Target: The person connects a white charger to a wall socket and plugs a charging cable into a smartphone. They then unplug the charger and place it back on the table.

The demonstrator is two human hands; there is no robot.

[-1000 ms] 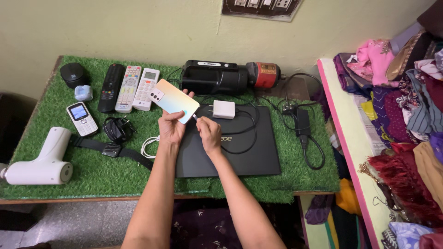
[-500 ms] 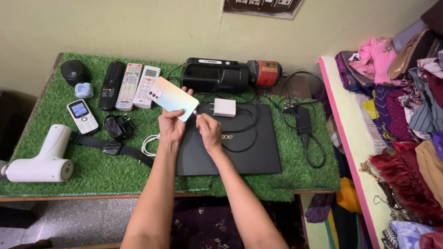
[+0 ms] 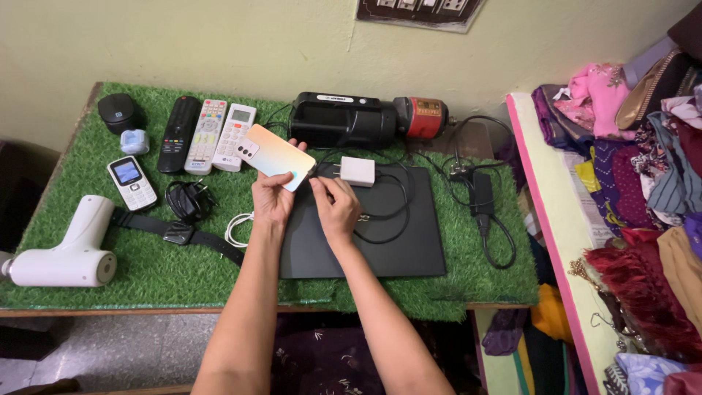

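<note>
Steady the smartphone (image 3: 276,157), gripped in the left hand (image 3: 272,199) above the closed laptop (image 3: 365,234); with the right hand (image 3: 336,208) pinching the cable plug (image 3: 316,175), align squarely with the port, press gently

Left hand (image 3: 272,199) gripping; right hand (image 3: 336,208) fingers pinched, hands adjacent.

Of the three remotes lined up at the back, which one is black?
The leftmost remote, beside the round black speaker. The two to its right are white, one with coloured buttons, one with a small screen.
</note>
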